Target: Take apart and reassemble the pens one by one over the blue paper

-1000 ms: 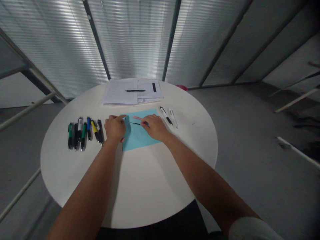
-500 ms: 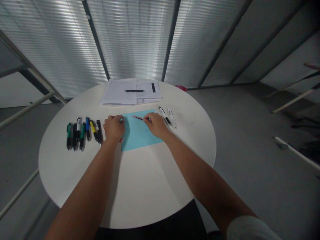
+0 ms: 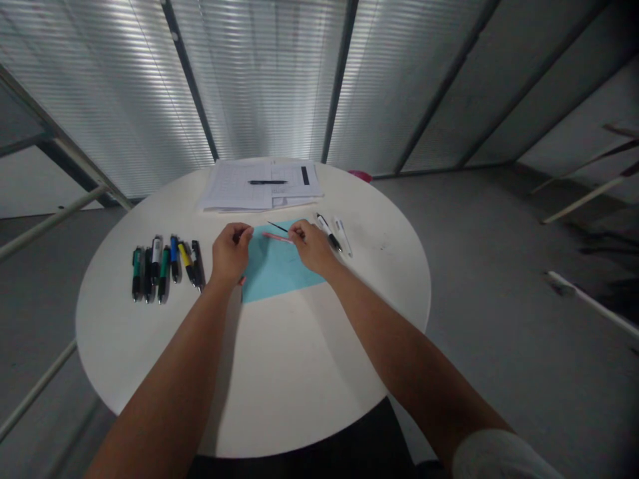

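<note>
A dark pen refill [image 3: 277, 227] is between the fingertips of the right hand [image 3: 310, 245]

The right hand is closed in a pinch on the refill, with the thumb and the forefinger together on one end of it. The other end is directed to the left, near the far edge of a light blue sheet [image 3: 274, 276]. Just below the refill, a pink pen barrel [image 3: 277, 237] lies on this sheet. Its right end comes close to the right hand, but I cannot tell whether they touch.

The left hand [image 3: 231, 256] is at the left edge of the sheet. Its thumb and forefinger are near each other; whether something is held there, I cannot tell. A small reddish piece [image 3: 242, 281] shows beside this hand, partly hidden.

To the right of the sheet are a black-and-white pen [image 3: 328, 231] and a slim white piece [image 3: 343, 236], side by side. On the left of the round white table [image 3: 299, 372] stands out a group of pens [image 3: 164, 266], in green, black, white, blue and yellow. Behind the sheet, a black pen [image 3: 267, 182] rests on printed papers [image 3: 234, 189].
</note>
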The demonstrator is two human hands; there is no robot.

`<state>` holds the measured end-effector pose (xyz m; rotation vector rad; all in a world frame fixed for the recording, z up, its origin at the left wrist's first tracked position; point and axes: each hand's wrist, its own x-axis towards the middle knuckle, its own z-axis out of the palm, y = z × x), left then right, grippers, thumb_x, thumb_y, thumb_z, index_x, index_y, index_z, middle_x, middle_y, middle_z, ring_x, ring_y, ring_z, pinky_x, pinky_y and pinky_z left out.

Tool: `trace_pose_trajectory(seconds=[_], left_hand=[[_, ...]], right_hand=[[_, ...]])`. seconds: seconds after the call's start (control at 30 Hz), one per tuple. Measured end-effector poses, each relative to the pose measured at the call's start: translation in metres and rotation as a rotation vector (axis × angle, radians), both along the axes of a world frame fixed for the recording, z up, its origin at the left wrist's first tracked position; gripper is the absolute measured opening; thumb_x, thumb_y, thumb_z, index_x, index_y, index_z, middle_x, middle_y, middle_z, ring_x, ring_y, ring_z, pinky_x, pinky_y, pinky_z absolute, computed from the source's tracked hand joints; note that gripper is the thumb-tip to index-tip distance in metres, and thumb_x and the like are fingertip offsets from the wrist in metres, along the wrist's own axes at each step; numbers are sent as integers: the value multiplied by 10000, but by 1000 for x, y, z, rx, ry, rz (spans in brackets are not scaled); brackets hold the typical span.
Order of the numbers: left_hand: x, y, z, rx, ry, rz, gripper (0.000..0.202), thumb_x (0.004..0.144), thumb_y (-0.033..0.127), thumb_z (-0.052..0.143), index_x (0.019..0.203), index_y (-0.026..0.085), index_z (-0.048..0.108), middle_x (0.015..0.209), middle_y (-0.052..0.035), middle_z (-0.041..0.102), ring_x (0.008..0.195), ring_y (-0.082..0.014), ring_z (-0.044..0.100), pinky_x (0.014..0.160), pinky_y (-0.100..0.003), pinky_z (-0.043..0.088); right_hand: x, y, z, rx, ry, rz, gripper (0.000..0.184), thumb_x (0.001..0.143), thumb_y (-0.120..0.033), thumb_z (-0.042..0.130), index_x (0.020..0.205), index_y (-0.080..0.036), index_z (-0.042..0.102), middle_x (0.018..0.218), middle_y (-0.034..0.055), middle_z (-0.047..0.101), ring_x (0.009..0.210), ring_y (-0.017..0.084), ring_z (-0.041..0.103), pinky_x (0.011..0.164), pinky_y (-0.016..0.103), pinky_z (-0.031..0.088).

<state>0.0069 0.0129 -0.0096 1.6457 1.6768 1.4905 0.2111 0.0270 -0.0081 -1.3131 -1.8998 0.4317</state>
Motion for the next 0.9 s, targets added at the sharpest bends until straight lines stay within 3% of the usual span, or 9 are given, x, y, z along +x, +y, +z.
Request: trace_pose_trajectory(seconds=[0.17, 0.7, 0.9], left_hand=[[-2, 4, -3, -39, -89, -38, 298, 792, 386, 649, 974, 164, 730, 864, -48, 709, 747, -161, 604, 705, -273, 465], [1, 2, -3, -126, -123, -104, 321, 787, 413, 651, 981, 178, 753, 681, -16, 646, 604, -138, 556, 589, -251, 437], [1, 3, -4, -132, -105, -124, 332, 782, 428, 655, 974, 176, 753, 693, -20, 656, 609, -136, 555, 591, -250, 439]], right_hand=[[0, 0, 0, 4, 40, 16, 96, 937, -241, 525, 929, -228, 620, 900, 21, 683, 888, 182, 603, 834, 323, 437], [0, -2, 0, 9, 8, 88, 106, 938, -255, 538, 946, -225, 640, 920, 16, 680, 918, 174, 589, 860, 303, 432], [0, -3, 1, -5, -6, 101, 116, 944, -260, 534, 949, -223, 643, 916, 18, 683, 913, 175, 592, 861, 306, 428]])
